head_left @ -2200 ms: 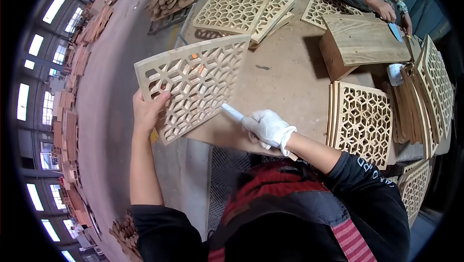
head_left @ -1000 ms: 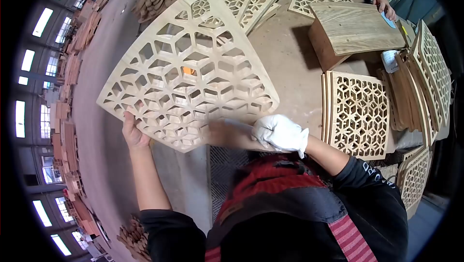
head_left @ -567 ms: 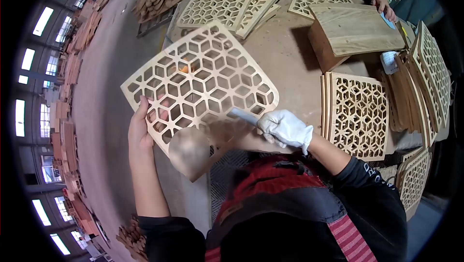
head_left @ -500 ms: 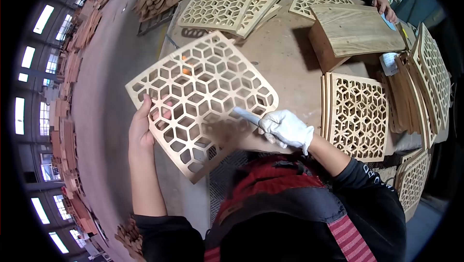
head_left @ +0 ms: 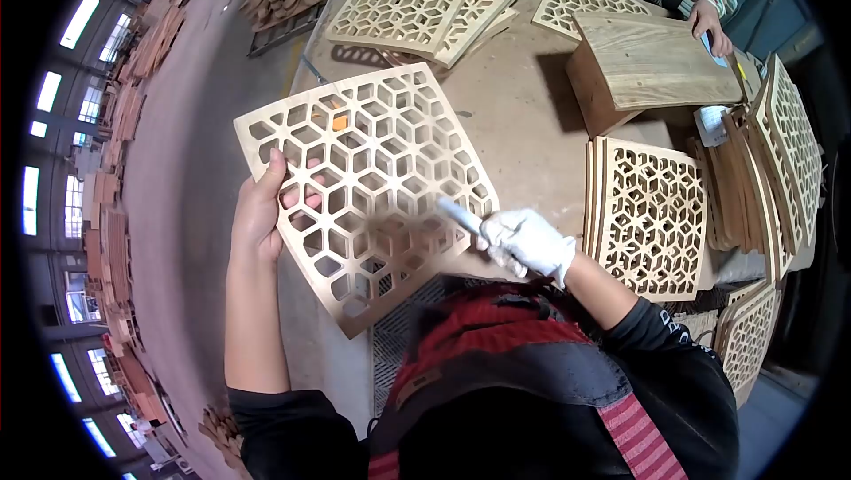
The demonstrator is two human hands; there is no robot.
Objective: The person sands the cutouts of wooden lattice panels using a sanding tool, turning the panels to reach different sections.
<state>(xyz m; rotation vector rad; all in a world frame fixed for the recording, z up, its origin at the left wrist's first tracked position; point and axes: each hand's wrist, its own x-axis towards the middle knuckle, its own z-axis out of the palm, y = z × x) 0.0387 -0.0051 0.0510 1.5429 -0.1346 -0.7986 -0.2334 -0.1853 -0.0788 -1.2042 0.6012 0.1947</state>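
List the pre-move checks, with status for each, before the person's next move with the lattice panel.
1. Left hand grips the lattice panel: ok, thumb on the near face, fingertips showing through the openings.
2. Right hand holds the pale tool: ok, fingers closed round it.
3. Both hands gloved: not ok, right gloved, left bare.
4. Tool touching the panel: cannot tell, they overlap in view and the area is blurred.
5. Co-worker's hand away from the held panel: ok, it is over at the wooden box.
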